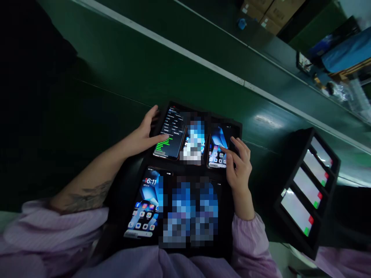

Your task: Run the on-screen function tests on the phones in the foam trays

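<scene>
A black tray [169, 166] in front of me holds several lit smartphones in two rows. My left hand [144, 133] rests at its far left corner, fingers spread along the edge. Its thumb lies over the far-left phone [175, 124], whose dark screen shows green text lines. At the far-right phone [218, 135], showing a blue wallpaper and app icons, my right hand [240, 166] has its index fingertip at the screen, other fingers apart. Between these two lies a pixelated phone [195, 139]. The near-left phone [146, 204] reads 16:11; beside it, two more screens are pixelated.
On the right, a second black tray [280, 206] holds several phones with white screens and red and green blocks. The table [121, 65] is dark green, crossed by a pale strip [174, 43]. Cardboard boxes [272, 13] and plastic wrapping [342, 92] sit beyond. A pink sleeve [342, 262] shows lower right.
</scene>
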Motion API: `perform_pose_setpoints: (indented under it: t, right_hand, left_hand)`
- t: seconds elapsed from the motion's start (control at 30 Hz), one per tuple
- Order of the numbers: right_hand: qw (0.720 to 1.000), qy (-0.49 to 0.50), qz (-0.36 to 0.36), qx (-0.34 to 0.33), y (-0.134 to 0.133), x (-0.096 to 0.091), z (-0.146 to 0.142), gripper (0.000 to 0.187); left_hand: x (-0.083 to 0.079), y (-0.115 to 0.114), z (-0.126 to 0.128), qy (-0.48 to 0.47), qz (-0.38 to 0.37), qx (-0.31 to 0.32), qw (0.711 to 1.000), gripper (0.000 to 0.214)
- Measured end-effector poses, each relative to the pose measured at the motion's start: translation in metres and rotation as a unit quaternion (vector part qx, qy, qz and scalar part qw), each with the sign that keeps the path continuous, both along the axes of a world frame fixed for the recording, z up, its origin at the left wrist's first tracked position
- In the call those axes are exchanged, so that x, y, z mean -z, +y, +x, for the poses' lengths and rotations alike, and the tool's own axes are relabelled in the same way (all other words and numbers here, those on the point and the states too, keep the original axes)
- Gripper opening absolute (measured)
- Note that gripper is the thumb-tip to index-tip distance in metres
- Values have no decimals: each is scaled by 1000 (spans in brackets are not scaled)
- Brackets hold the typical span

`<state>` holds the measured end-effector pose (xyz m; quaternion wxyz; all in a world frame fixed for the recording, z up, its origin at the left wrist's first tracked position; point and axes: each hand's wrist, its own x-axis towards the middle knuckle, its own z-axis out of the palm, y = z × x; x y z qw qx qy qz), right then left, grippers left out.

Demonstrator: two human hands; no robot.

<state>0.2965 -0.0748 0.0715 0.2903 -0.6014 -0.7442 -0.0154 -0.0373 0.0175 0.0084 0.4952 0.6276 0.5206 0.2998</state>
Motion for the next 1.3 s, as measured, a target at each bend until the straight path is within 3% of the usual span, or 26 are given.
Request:
perform_pose_setpoints:
  t: [0.23, 0.37, 0.43, 0.53, 0.63, 0.73, 0.83, 1.1, 1.3]
  right_hand:
    - [999, 7, 12, -33, 0, 1, 0, 42]
    - [999, 12, -19, -39, 1, 1, 3, 39]
    - [998, 15, -23, -48, 0, -1, 2, 38]
    - [997, 0, -11, -70, 0, -10, -7, 36]
    - [991, -20, -19, -128, -1, -19, -22, 32]
    - [977, -21, -52, -204, -1, -20, -32, 30]
    - [969, -39, -76, -232, -1, -13, -34, 28]
    - [962, -58, -87, -252, 1, -5, -31, 30]
    - [964, -63, -69, -250, 0, -6, -32, 29]
  left_hand:
    - [-10, -4, -11, 59, -26, 109, 992, 141]
    - [-16, -6, -8, 120, -18, 134, 984, 141]
    - [-16, -7, -3, 136, -6, 119, 984, 138]
    - [-10, -7, 6, 143, 28, 43, 988, 124]
    - [-4, -5, 10, 125, 25, -13, 992, 122]
    - [-7, -4, 6, 88, 0, 15, 996, 138]
    - [-15, -6, 2, 88, -23, 63, 994, 147]
    - [-23, -10, 2, 122, -10, 124, 985, 134]
    - [-13, -8, 7, 167, 39, 47, 984, 122]
